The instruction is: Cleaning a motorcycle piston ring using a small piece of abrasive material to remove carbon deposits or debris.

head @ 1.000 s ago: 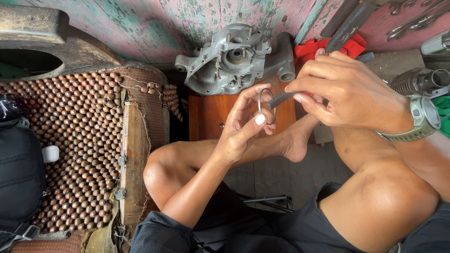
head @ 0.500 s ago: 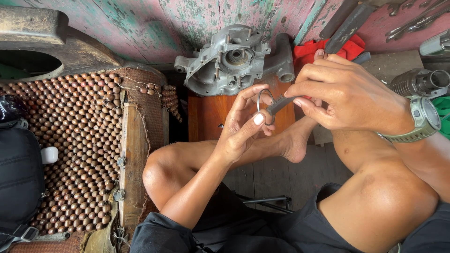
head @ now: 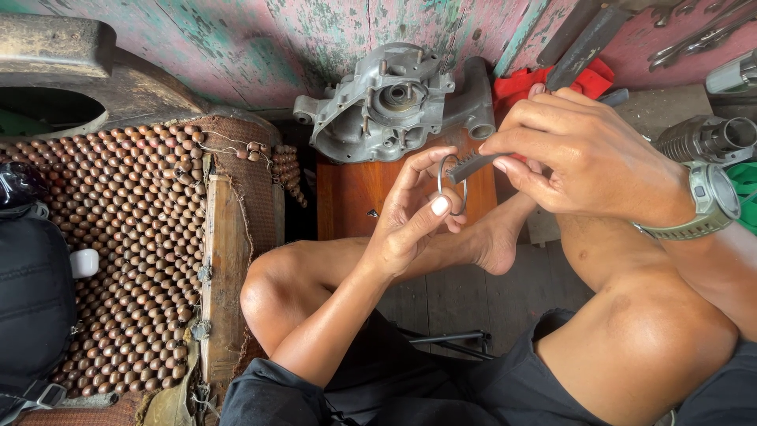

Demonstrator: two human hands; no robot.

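My left hand point(head: 414, 217) pinches a thin metal ring point(head: 453, 183) between thumb and fingers, held upright in front of me. My right hand point(head: 587, 158), with a grey wristwatch point(head: 710, 201) on its wrist, grips a narrow metal tool point(head: 473, 166) whose tip pokes into the ring. Just beyond the hands a grey cast engine casing point(head: 386, 102) rests on a reddish wooden block point(head: 355, 193). My bare knees and one foot lie below the hands.
A wooden-bead seat cover point(head: 126, 252) spreads at the left, with a black bag point(head: 31, 292) on it. A red cloth point(head: 552, 79), wrenches point(head: 694, 35) and a finned metal cylinder point(head: 702, 138) lie at the upper right against a peeling painted wall.
Both hands have stayed nearly still; the tool tip shifted slightly inside the ring.
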